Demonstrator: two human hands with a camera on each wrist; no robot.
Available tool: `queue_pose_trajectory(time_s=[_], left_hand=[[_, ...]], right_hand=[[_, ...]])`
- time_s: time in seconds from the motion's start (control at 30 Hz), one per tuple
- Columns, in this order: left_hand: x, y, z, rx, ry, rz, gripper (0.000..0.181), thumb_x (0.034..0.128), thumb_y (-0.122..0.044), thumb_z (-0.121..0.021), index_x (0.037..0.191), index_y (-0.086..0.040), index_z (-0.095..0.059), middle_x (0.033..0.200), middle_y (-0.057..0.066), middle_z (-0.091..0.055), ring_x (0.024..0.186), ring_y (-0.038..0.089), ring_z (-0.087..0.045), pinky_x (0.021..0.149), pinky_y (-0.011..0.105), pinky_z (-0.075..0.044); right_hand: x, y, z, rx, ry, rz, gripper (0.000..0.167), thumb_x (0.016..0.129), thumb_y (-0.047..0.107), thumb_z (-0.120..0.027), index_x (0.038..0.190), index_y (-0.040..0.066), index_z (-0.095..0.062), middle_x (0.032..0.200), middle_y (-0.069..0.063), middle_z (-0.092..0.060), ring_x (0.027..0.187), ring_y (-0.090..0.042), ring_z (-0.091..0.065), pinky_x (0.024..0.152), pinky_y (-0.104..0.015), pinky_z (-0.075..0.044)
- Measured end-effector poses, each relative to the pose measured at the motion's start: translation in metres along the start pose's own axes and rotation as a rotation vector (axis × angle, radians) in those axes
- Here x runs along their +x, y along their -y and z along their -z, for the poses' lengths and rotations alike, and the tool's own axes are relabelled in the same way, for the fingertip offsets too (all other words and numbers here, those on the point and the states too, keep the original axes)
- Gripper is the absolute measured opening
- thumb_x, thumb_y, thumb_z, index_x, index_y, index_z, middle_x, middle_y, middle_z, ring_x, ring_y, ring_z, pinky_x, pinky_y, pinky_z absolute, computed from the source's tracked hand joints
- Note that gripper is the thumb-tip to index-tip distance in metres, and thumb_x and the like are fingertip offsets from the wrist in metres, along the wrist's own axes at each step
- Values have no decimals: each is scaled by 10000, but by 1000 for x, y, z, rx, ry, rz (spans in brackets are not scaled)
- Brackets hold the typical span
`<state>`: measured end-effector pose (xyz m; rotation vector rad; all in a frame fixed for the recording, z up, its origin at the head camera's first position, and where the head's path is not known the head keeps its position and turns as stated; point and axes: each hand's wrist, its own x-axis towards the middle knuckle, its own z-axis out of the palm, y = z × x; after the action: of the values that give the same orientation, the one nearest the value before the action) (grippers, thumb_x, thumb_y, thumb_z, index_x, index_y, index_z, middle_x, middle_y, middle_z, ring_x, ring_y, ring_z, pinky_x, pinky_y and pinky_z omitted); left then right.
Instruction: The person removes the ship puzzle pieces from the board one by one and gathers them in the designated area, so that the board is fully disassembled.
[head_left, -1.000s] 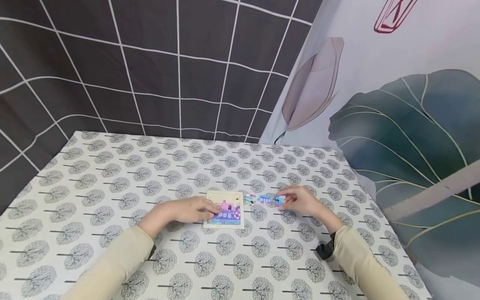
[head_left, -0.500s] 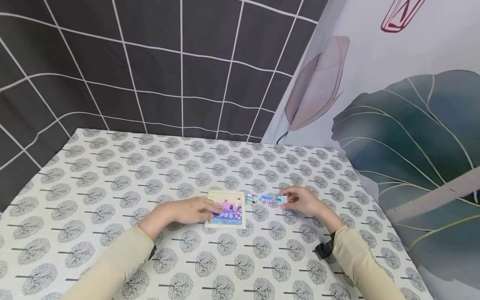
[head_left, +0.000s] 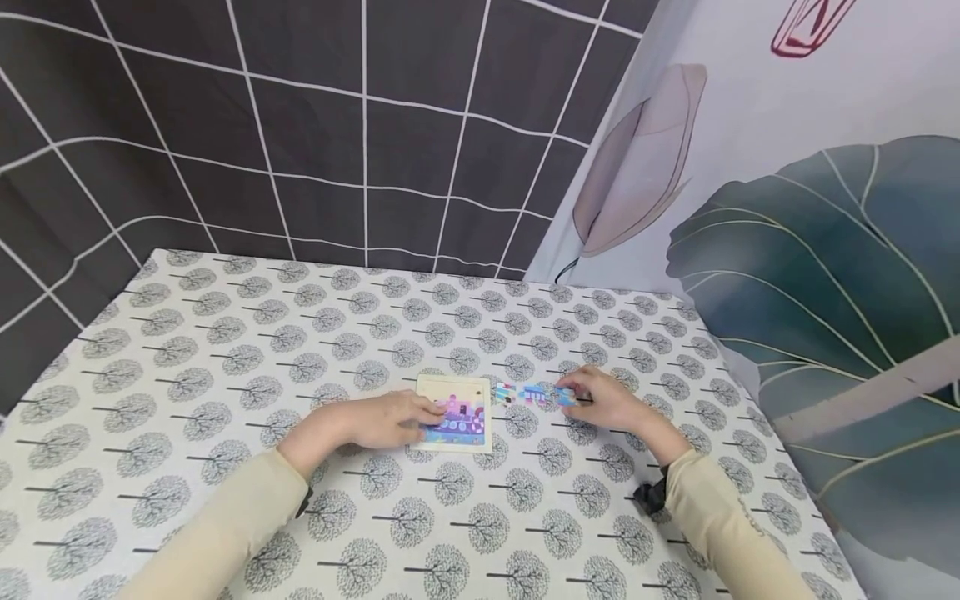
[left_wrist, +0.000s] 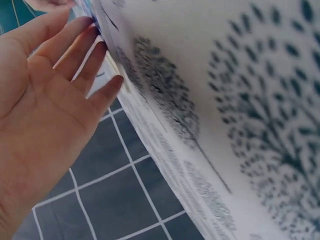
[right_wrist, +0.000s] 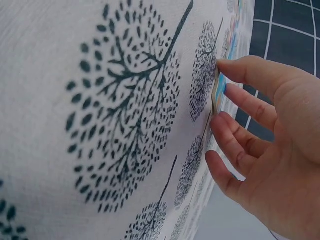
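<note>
1. The left hand (head_left: 378,419) lies over the near left side of the puzzle board (head_left: 453,386). Its fingers are mostly straight and touch the board without grasping it, as if to steady it.

2. The right hand (head_left: 609,400) pinches a small blue puzzle piece (right_wrist: 220,87) between thumb and fingertips, at its edges. Whether that piece is raised clear of the tablecloth (head_left: 358,521) or rests on it, I cannot tell.

3. The board lies flat between the two hands, its left edge under the left fingers and its right edge well apart from the right hand. A purple and pink picture (head_left: 459,427) fills its nearer part; the strip farthest from the person looks plain cream.

4. Between the board and the right fingertips lie more loose bits: a blue and pink piece (head_left: 534,395) close to the right hand, and a multicoloured piece (head_left: 506,392) just beside the board. Their prints are too small to read.

5. The step in hand seems to be taking up or turning a piece for the unfilled strip while the board is steadied.

6. The next move probably calls for the right hand to bring its piece leftward over the other loose ones, match its edge to the filled part and press it flat, the left fingers holding the board against sliding.
</note>
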<state>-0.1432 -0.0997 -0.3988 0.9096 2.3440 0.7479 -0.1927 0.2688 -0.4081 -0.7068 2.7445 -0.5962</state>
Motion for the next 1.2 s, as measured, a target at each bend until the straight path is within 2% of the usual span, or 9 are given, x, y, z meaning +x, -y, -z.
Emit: queue_pose_trajectory(time_s=[0.17,0.33,0.47,0.57,0.77,0.93,1.2], left_hand=[[-4,-7,-1,87,-8,17,419,949,-164,-479,1354,-59,-474,1473,48,-370,1374,333,-270,1150,517,-157],[-5,-9,-4,187,-70,-25,424,908,-67,-479,1331,-31,-495,1441,69,-420,1347,304,-333,1161,481,-154],[-9,-10,-7,253,-116,-64,416,894,-48,-487,1306,-2,-511,1411,85,-456,1316,299,-379,1155,488,-172],[-14,-10,-8,257,-131,-64,417,891,-43,-487,1306,-2,-511,1408,77,-461,1313,299,-384,1151,478,-195],[-20,-12,-11,266,-112,-61,442,885,-59,-489,1325,-27,-500,1426,66,-442,1330,299,-365,1146,476,-215],[-22,-13,-12,271,-111,-69,430,887,-49,-485,1316,-20,-509,1412,77,-457,1321,314,-374,1135,493,-231],[-24,-13,-14,177,-87,-26,413,882,-2,-470,1285,-45,-547,1399,27,-476,1327,282,-377,1142,454,-232]], right_hand=[[1,5,2,-27,10,18,493,810,230,-711,1239,41,-559,1073,-132,-549,926,-244,-575,787,-416,-530],[1,12,6,-44,-4,26,611,792,296,-729,1294,25,-511,1148,-157,-531,979,-279,-561,858,-482,-507],[5,19,7,-73,-33,78,620,799,298,-725,1313,37,-497,1261,-191,-493,1086,-349,-527,936,-545,-458],[10,24,7,-61,-39,110,600,807,290,-718,1310,45,-500,1299,-198,-475,1118,-360,-512,958,-553,-440],[17,32,7,4,-22,113,564,814,283,-713,1298,67,-519,1336,-183,-466,1180,-365,-477,989,-570,-403],[26,40,2,17,-18,152,552,814,259,-715,1292,54,-528,1331,-173,-482,1215,-355,-465,1029,-547,-375],[46,61,-10,20,13,194,551,805,276,-724,1288,83,-540,1301,-115,-519,1087,-275,-568,955,-473,-465]])
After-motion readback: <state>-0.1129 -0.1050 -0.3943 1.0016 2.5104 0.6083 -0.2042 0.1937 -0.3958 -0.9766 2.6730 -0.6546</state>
